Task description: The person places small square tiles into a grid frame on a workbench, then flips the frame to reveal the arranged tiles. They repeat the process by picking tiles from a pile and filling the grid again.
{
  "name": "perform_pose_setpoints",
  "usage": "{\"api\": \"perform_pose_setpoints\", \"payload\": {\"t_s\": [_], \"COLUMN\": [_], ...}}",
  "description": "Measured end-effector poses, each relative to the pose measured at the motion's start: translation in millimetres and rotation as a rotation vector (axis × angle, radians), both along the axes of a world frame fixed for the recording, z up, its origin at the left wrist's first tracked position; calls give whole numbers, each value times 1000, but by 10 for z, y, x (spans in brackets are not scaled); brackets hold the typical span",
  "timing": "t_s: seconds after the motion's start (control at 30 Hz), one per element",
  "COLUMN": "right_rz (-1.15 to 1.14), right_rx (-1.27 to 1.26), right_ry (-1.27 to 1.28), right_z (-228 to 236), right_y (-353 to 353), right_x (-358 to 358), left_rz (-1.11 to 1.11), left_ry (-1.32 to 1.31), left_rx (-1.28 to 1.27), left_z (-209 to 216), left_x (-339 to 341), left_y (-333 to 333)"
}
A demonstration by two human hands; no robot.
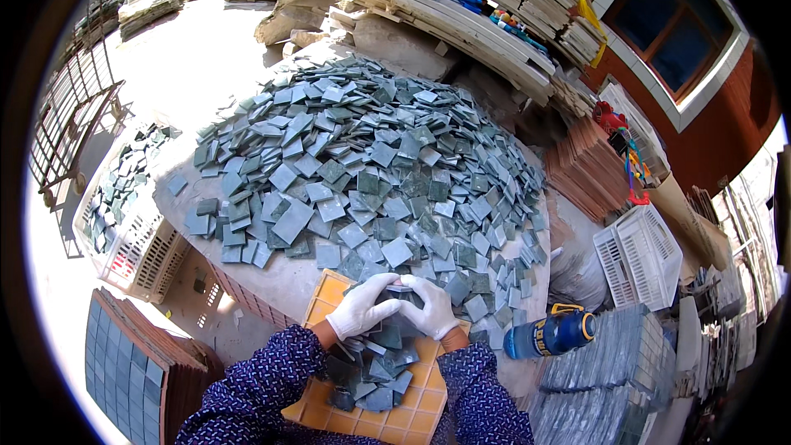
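Both my hands wear white gloves and meet over an orange gridded tray [334, 287] at the near edge of the table. My left hand [361, 306] and my right hand [431, 306] curve toward each other, fingertips nearly touching. Between them they grip a few small grey-green stone tiles [400, 288], mostly hidden by the gloves. Below my wrists, a loose heap of square tiles [379, 375] lies on the tray. A large mound of the same tiles [362, 148] spreads across the table beyond my hands.
A blue bottle [545, 334] lies right of my hands, beside wrapped tile stacks [606, 354]. Stacked tile sheets [124, 367] stand at left, near a white crate of tiles [136, 251]. Another white crate [638, 254] is at right. Boards [461, 25] lie behind the mound.
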State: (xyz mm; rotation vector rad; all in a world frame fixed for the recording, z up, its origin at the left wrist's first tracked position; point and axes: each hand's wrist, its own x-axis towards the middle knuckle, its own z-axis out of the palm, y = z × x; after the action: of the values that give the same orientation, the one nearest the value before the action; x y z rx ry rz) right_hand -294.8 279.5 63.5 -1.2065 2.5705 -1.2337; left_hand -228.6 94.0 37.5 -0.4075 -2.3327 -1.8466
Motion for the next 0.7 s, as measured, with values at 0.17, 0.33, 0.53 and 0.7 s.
{"api": "perform_pose_setpoints", "payload": {"t_s": [0.17, 0.33, 0.53, 0.7], "right_rz": [50, -457, -682, -796], "right_rx": [105, 115, -66, -312], "right_ry": [264, 238, -246, -172], "right_z": [161, -301, -696, -821], "right_y": [156, 837, 1104, 1001], "right_x": [959, 1968, 2817, 2624], "left_rz": [-119, 147, 244, 346], "left_ry": [228, 95, -186, -196], "left_rx": [-687, -625, -368, -793], "left_z": [148, -54, -511, -496], "left_x": [803, 1855, 2506, 2247], "left_y": [-194, -557, -531, -444]}}
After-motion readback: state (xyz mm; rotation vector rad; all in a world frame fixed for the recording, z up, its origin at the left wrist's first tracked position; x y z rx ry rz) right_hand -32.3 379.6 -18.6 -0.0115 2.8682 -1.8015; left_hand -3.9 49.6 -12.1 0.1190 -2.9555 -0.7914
